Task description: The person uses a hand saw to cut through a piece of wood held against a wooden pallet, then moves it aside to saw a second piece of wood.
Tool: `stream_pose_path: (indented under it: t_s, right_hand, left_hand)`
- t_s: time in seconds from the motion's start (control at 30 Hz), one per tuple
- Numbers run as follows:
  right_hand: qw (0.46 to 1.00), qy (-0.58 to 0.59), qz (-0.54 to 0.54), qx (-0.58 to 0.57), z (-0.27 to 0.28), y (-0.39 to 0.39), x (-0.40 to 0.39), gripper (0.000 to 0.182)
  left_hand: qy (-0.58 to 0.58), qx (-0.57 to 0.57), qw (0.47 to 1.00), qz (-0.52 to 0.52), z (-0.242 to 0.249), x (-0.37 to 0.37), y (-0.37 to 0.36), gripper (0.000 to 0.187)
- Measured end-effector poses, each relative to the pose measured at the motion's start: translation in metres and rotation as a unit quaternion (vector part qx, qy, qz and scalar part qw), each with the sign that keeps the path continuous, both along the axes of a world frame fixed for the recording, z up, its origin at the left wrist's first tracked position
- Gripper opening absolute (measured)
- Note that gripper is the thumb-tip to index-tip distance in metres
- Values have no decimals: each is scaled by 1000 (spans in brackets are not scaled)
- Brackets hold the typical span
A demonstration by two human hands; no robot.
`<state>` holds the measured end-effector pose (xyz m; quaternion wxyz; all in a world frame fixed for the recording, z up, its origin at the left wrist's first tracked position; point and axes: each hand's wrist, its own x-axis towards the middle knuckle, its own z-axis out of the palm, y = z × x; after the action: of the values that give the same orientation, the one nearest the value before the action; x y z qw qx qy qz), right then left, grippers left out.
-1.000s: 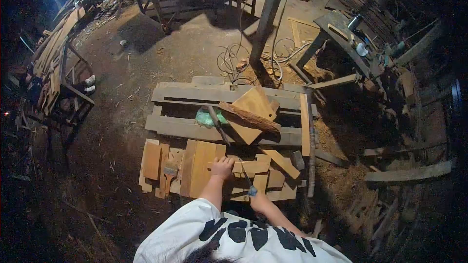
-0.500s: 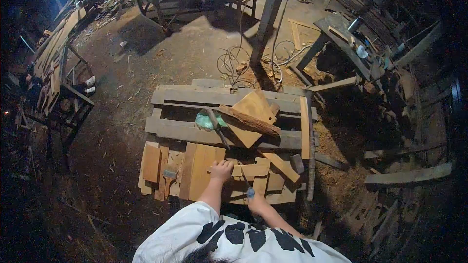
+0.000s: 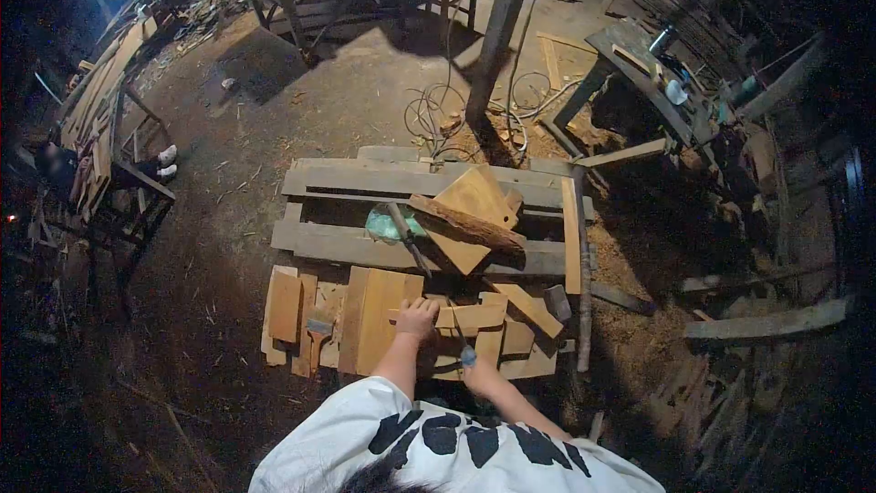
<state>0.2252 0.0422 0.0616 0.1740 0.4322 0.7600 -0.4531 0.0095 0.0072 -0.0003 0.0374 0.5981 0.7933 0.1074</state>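
Note:
On the slatted workbench (image 3: pixel 338 184), my left hand (image 3: pixel 418 319) is closed over the left end of a small light wood strip (image 3: pixel 474 317). Close to its right, my right hand (image 3: pixel 477 372) is wrapped round the blue handle (image 3: pixel 468 356) of a thin tool whose narrow shaft points up across the strip. Left of my left hand lie wide light boards (image 3: pixel 381 310) and a brush (image 3: pixel 318 333). Above the hands are a long dark tool (image 3: pixel 408 237), a green bag (image 3: pixel 383 225), a square board (image 3: pixel 474 192) and a rough bark-edged piece (image 3: pixel 470 226) on it.
A wooden post (image 3: pixel 500 46) stands behind the bench, with coiled cable (image 3: pixel 433 116) at its foot. A side table (image 3: pixel 630 59) is at the upper right. Planks (image 3: pixel 114 82) lie on a stand at left, where a person's legs and feet (image 3: pixel 165 162) show.
The right hand and the blue-handled tool have shifted very slightly. The left hand stays at the strip's left end.

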Motion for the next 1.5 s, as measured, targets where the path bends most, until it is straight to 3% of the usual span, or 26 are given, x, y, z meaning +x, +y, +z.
stream_pose_path:
  t_s: [0.03,0.1,0.23,0.3,0.4,0.5,0.57,0.67,0.73,0.8,0.97,1.17,1.23,1.27,1.37,1.5]
  right_hand:
    - [1000,0,-1,0,5,0,-13,28]
    - [992,-36,-118,19,14,7,-40,29]
    - [992,-73,-99,10,26,9,-36,30]
    - [1000,-12,23,-11,41,2,-13,31]
    - [998,-14,-46,-33,79,0,-8,30]
    - [1000,4,4,8,6,1,-11,29]
    - [999,-12,-31,0,-14,9,-26,28]
    - [995,-24,-92,-6,-2,6,-27,27]
    - [993,-22,-120,-5,35,2,-20,27]
    - [999,26,-29,-22,77,8,-11,28]
    - [999,-18,-38,-13,34,7,-21,31]
    - [997,-30,-75,3,37,7,-28,33]
    - [994,86,-59,-15,40,0,-9,32]
    - [995,85,-58,-13,38,1,-5,32]
    - [1000,-6,-1,-18,36,4,-4,31]
    - [995,-35,-82,41,7,9,-36,30]
  left_hand:
    - [2,7,1000,0,0,-1,0,18]
    - [-6,6,1000,1,-1,0,-1,19]
    - [26,20,999,-3,0,0,-2,27]
    - [21,6,1000,-3,5,0,-1,30]
    - [5,2,1000,0,11,1,0,34]
    - [-14,5,1000,0,15,0,0,34]
    - [-29,-1,1000,0,12,1,1,34]
    - [-3,3,1000,-8,5,0,-1,35]
    - [-14,-12,1000,-3,5,0,0,40]
    - [-3,-14,1000,-7,-2,-2,-1,42]
    - [18,-21,1000,-11,-7,-2,-2,48]
    - [-1,8,1000,-2,-8,-1,-2,34]
    - [32,42,999,-6,-7,-1,-1,22]
    - [32,43,999,-6,-7,-1,0,22]
    - [16,51,999,-3,-6,0,1,20]
    - [28,53,998,-1,-4,1,0,32]
